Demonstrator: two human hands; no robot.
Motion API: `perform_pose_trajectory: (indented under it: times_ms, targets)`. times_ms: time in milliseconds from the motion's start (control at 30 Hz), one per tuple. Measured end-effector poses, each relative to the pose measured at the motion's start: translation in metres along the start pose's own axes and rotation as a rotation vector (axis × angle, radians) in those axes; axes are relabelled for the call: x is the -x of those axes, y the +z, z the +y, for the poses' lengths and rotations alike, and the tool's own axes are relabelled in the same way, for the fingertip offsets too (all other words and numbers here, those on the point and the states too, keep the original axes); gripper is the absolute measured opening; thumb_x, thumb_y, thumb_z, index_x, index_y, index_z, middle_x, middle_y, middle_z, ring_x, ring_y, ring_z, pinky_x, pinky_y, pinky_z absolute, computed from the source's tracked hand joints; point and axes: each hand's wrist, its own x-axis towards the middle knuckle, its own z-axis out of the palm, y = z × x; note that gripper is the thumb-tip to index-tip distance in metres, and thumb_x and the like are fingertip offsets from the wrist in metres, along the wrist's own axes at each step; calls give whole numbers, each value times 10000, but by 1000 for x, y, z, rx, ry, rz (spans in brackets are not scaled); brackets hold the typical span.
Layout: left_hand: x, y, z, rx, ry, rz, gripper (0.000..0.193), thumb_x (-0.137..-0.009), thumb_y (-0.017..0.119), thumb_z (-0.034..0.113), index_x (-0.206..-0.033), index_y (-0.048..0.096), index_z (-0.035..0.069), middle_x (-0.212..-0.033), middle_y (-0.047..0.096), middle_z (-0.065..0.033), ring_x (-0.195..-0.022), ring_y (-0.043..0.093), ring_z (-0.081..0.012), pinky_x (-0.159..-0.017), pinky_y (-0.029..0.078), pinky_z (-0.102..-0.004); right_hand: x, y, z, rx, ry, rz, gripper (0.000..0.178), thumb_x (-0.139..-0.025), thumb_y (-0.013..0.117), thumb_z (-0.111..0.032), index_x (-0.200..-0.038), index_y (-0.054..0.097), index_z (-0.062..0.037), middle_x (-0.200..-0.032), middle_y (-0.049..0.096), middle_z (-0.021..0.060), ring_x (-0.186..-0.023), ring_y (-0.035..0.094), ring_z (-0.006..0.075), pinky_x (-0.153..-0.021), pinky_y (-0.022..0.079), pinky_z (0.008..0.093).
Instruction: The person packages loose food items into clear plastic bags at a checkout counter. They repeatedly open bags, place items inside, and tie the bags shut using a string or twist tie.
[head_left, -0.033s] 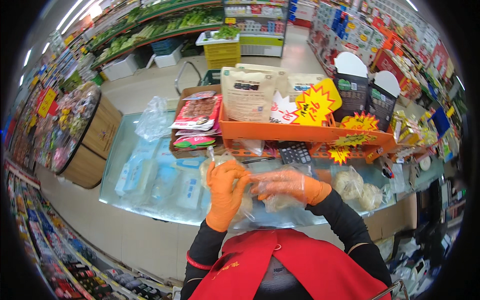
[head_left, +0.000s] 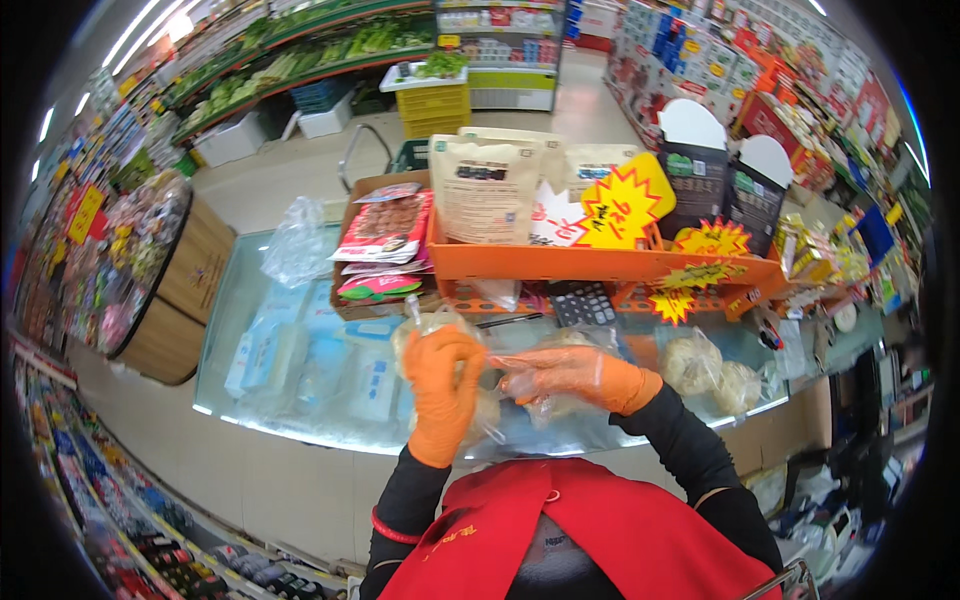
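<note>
Both my hands wear orange gloves and meet above the glass counter. My left hand is closed in a pinch, its fingertips close to those of the other hand. What it pinches is hidden. My right hand reaches leftward with its fingers stretched out. Clear plastic film covers much of it. A clear bag of pale, bundled food lies behind my left hand. Another such bag shows between my hands, and part of a third bag below my right hand.
Two more filled bags lie to the right. An orange rack with pouches and price signs stands at the back, beside a cardboard box of packets. A calculator sits under the rack; a crumpled plastic bag lies back left.
The whole view has shifted slightly. My fingertips stay close together, and both hands keep nearly the same pose.
</note>
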Motion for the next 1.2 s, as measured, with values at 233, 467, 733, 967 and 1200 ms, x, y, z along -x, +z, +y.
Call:
perform_pose_trajectory:
  times_ms: [233, 467, 733, 967, 1200]
  targets:
    - [20, 36, 63, -63, 131, 11, 322, -767, 825, 163, -1052, 678, 126, -1127, 636, -50, -1133, 605, -299, -1113, 320, -527, 55, -7, 37, -210, -205, 446, 579, -1048, 566, -266, -1555, 390, -50, -1554, 443, 72, -1354, 481, 183, -1082, 422, 342]
    - [68, 120, 123, 76, 246, -299, 359, -699, 826, 155, -1017, 666, 106, -1033, 621, -85, -1064, 573, -338, -990, 404, -495, 102, 7, 92, 120, -509, 988, 371, -965, 649, -20, -1333, 603, -30, -1331, 606, 57, -1174, 580, 145, -1017, 466, 301]
    - [113, 242, 240, 265, 384, -342, 152, -751, 735, 85, -859, 628, 81, -884, 593, -127, -851, 570, -375, -771, 427, -475, 299, -17, 138, 46, -491, 1122, 177, -949, 678, -67, -1121, 647, -40, -1107, 623, 75, -1069, 594, 204, -920, 481, 334]
    - [180, 386, 381, 545, 531, -475, 162, -749, 706, 69, -901, 654, 94, -869, 660, -97, -828, 625, -340, -723, 457, -475, 548, -35, 125, 690, -294, 924, 456, -979, 632, -158, -1411, 552, -37, -1420, 510, 136, -1342, 457, 301, -1121, 370, 395]
    - [194, 511, 496, 746, 572, -813, 46, -810, 707, 51, -837, 736, 74, -815, 672, -106, -778, 645, -326, -674, 486, -418, 737, -42, 157, 147, -326, 1172, 480, -1007, 613, -283, -1392, 588, 3, -1447, 544, 132, -1340, 479, 254, -1122, 378, 382]
